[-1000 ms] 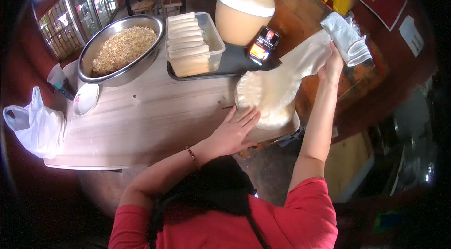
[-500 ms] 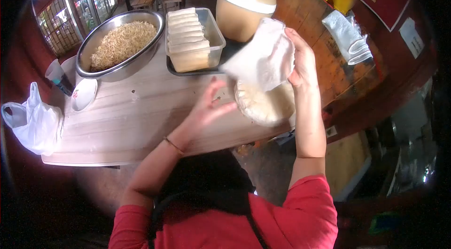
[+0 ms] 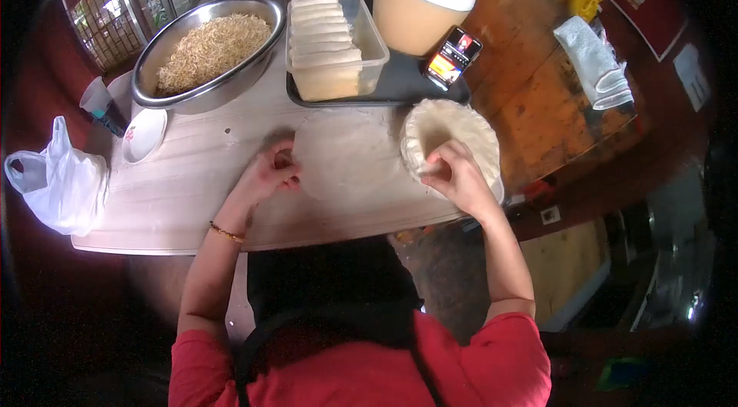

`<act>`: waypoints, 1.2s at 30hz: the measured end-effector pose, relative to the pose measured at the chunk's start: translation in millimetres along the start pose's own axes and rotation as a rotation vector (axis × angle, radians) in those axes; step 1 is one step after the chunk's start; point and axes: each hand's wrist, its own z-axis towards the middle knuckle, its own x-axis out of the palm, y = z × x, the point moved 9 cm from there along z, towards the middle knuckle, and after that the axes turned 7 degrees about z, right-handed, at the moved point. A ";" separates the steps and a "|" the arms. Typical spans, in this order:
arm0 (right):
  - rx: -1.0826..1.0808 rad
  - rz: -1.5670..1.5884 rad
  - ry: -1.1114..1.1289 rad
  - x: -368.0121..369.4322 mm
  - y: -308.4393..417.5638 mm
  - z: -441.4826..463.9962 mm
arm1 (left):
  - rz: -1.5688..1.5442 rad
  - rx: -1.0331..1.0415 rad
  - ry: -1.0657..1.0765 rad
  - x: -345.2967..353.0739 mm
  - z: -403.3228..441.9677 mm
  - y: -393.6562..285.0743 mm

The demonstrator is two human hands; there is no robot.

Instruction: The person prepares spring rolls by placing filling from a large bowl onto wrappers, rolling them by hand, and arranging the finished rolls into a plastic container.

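A thin, pale, round spring roll wrapper (image 3: 350, 153) lies flat on the table before me. My left hand (image 3: 270, 172) is closed at its left edge, thumb and fingers pinched together there. Right of it sits a round stack of wrappers (image 3: 469, 126) with ruffled edges. My right hand (image 3: 459, 176) rests over the near side of this stack with curled fingers and thumb pressed close; what lies between the fingertips is hidden. Beyond the flat sheet, a clear plastic container (image 3: 375, 46) holds several white rolls (image 3: 323, 34).
A steel bowl (image 3: 146, 92) of bean sprouts (image 3: 219, 46) stands at back left. Near it are a small dish (image 3: 144, 136), a cup (image 3: 100, 103) and a white plastic bag (image 3: 65, 176). A phone (image 3: 453, 57) leans on a beige tub (image 3: 419, 11). A folded cloth (image 3: 590, 61) lies right.
The wrapper held up in my right hand now lies flat on the table. My left hand has moved left to its edge; my right hand has lowered to the stack. The phone has come into view.
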 end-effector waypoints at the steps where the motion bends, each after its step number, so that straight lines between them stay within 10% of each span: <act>1: -0.057 -0.046 -0.091 -4.8 5.1 -2.9 | 0.001 -0.004 -0.001 -2.9 -0.9 -0.4; 4: -0.007 0.070 -0.139 -3.0 -6.7 -5.9 | 0.286 0.056 -0.072 -10.9 1.0 -10.4; 7: 0.074 0.168 -0.156 -3.6 -14.2 -6.0 | 0.742 0.538 -0.435 -7.8 -16.6 -71.6; 18: -0.121 -0.127 -0.290 -6.6 17.8 -13.7 | 0.820 0.873 0.148 164.2 -31.8 -114.1; 36: 0.136 0.192 -0.204 -11.6 -22.1 -8.7 | 0.918 0.965 0.147 194.0 -23.4 -105.7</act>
